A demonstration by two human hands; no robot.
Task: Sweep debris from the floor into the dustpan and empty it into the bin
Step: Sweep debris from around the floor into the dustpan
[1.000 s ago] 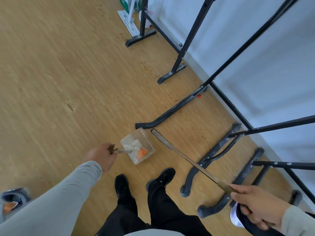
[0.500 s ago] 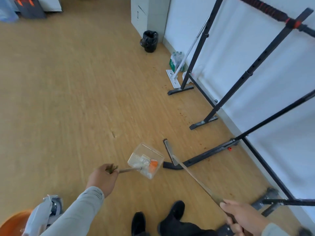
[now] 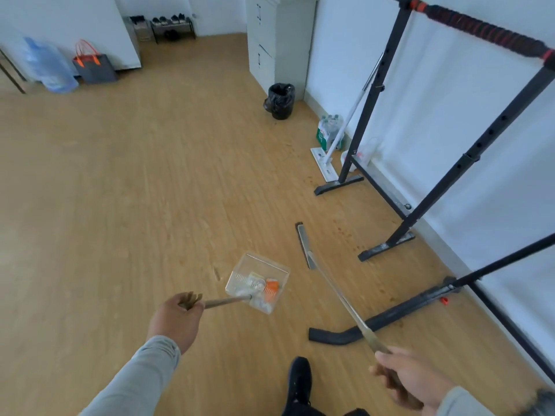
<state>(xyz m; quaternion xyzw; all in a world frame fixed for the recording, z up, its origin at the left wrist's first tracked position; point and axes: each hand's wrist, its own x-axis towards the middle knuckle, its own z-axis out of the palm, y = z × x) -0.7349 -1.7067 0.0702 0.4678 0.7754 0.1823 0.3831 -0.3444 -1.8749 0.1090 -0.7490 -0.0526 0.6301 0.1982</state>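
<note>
The left hand [image 3: 175, 321] is gripping the dustpan [image 3: 258, 282] handle, pan pointing forward-right; the right hand [image 3: 411, 378] is gripping the broom [image 3: 336, 291], head forward, its fingers partly cut off.

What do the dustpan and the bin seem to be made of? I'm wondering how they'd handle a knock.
The dustpan looks like clear, glossy rigid plastic: the floor and the debris show through its walls. Its handle looks like dull metal. The bin shows only a shiny, wrinkled black plastic liner; the body beneath is hidden.
</note>
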